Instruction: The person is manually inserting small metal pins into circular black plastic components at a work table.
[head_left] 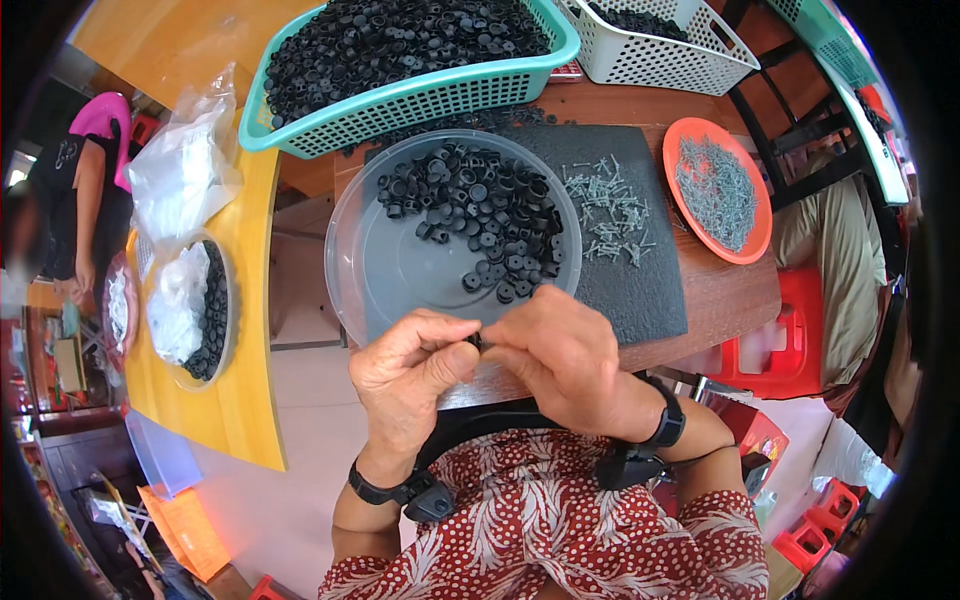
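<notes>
My left hand (418,372) pinches a small black plastic part (474,341) between thumb and fingertips, just past the table's near edge. My right hand (560,358) is closed right beside it, fingertips meeting the part; what they hold, if anything, is hidden. Just beyond both hands stands a round clear plastic tub (350,262) with many loose black caps (490,205) inside, mostly toward its far and right sides. Loose silver screws (607,205) lie scattered on a dark mat (640,290) to the right of the tub. An orange plate (682,135) farther right carries a heap of similar screws.
Behind the tub, a teal basket (420,112) is heaped with black parts. A white perforated basket (660,62) stands at the back right. On the yellow table (240,400) at left are a plastic bag (185,170) and another tub (232,315). Another person (85,200) is at far left.
</notes>
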